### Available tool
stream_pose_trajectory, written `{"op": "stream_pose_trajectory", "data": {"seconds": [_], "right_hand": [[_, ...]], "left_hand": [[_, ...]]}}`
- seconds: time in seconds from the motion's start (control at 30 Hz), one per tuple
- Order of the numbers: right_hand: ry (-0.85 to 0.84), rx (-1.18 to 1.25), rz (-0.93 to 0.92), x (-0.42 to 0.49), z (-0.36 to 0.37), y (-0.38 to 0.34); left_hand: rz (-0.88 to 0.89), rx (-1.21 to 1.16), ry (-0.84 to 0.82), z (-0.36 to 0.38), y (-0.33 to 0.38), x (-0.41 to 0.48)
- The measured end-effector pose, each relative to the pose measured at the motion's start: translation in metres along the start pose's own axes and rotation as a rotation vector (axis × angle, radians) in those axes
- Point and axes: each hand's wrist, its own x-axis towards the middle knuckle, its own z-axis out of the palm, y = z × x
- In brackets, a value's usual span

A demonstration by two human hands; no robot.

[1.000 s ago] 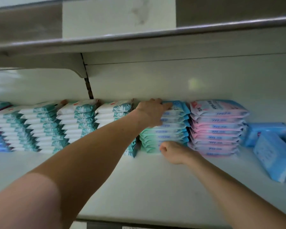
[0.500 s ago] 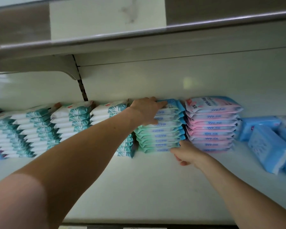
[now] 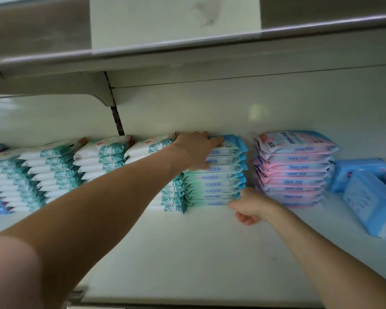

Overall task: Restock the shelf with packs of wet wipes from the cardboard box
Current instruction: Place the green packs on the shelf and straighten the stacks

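- The left hand (image 3: 194,150) is laid on top of the green-and-blue stack of wet wipes (image 3: 214,186). Its fingers are kept together and stretched along the uppermost pack towards the back wall.
- The right hand (image 3: 252,205) is set against the lower right corner of the same stack. Its fingers (image 3: 245,218) are curled into the palm, and no pack is seen between them.
- The stack is stood on the shelf (image 3: 187,253), touching the white-and-teal stacks (image 3: 103,157) on its left. A narrow gap is left between it and the pink stack (image 3: 294,170) on its right.
- Loose blue packs (image 3: 370,206) are lying further right. The cardboard box is not in view.
- Change: one second earlier the right fist was held at the front of the bottom packs. It has since been moved to the right-hand corner. The left hand has been kept on top throughout.
- Meaning, as a judgement: the stack appears already placed and is being squared from the side while steadied from above. Another pack would then have to be fetched from the box.
- The view has also shifted slightly, so that less of the far-left stacks is shown.
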Motion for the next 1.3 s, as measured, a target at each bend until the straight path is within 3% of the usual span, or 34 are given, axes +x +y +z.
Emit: {"op": "stream_pose_trajectory", "data": {"seconds": [0.1, 0.3, 0.47, 0.73, 0.87, 0.97, 1.17, 1.3], "right_hand": [[0.109, -0.16, -0.08, -0.024, -0.025, -0.013], [0.702, -0.671, -0.366, -0.067, -0.057, -0.055], [0.668, -0.916, -0.619, -0.036, -0.044, -0.089], [0.605, -1.014, -0.558, -0.007, -0.036, -0.095], [0.494, -0.843, -0.57, -0.02, -0.051, -0.092], [0.543, -0.638, -0.556, -0.037, -0.084, -0.075], [0.647, -0.253, -0.284, -0.052, -0.168, -0.014], [0.599, 0.05, -0.164, -0.054, -0.181, 0.023]], "left_hand": [[-0.022, 0.006, -0.017, -0.003, -0.004, -0.006], [-0.226, -0.052, -0.072, -0.013, -0.035, -0.031], [-0.332, -0.206, -0.074, -0.01, -0.03, -0.031], [-0.398, -0.168, -0.169, 0.006, -0.03, -0.027], [-0.364, -0.163, -0.199, -0.008, -0.028, -0.031], [-0.322, -0.091, -0.163, -0.021, -0.018, -0.031], [-0.046, -0.135, 0.044, -0.057, 0.053, 0.004], [0.101, -0.18, 0.059, -0.07, 0.111, 0.038]]}}
